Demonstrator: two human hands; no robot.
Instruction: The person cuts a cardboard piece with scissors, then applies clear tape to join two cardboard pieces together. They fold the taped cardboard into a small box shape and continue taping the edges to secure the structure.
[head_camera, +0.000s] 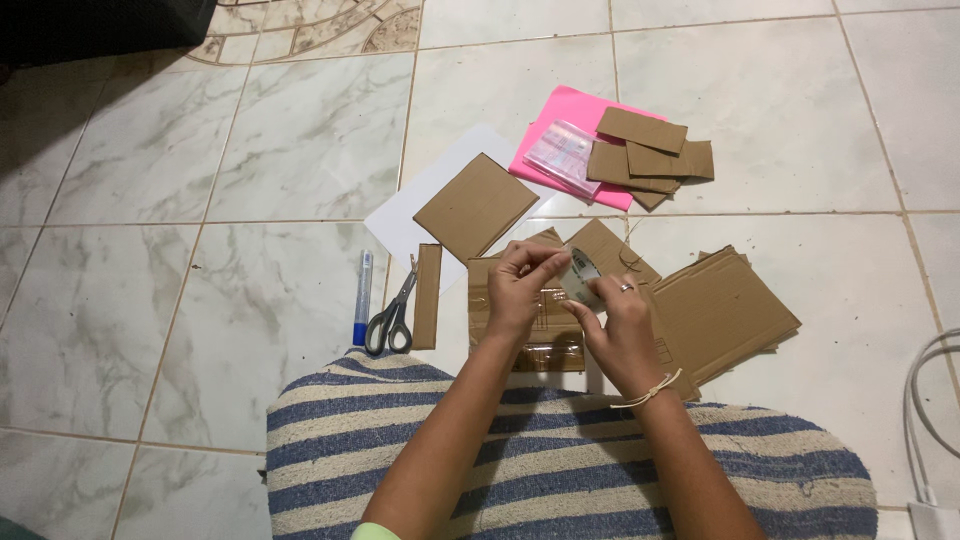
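1. Sitting on a striped rug (560, 470), a person works over the taped cardboard panel (530, 320), the landmark here.
2. Right of the panel lies a cardboard stack (730, 310); beyond it, a square piece (475, 205) on white paper (400, 215).
3. Above the panel both hands meet on a tape roll (582, 272): right hand (620, 325) holds the roll, left hand (520, 285) pinches at its edge, apparently finding the tape end; pulling it free likely needs a steady grip.
4. Left of the panel lie scissors (392, 318) and a pen (362, 295).
5. Fingers hide most of the roll.

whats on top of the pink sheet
On the pink sheet lie a clear plastic packet and a loose pile of brown cardboard pieces. What the packet holds is too small to tell; the sheet's right side is covered.
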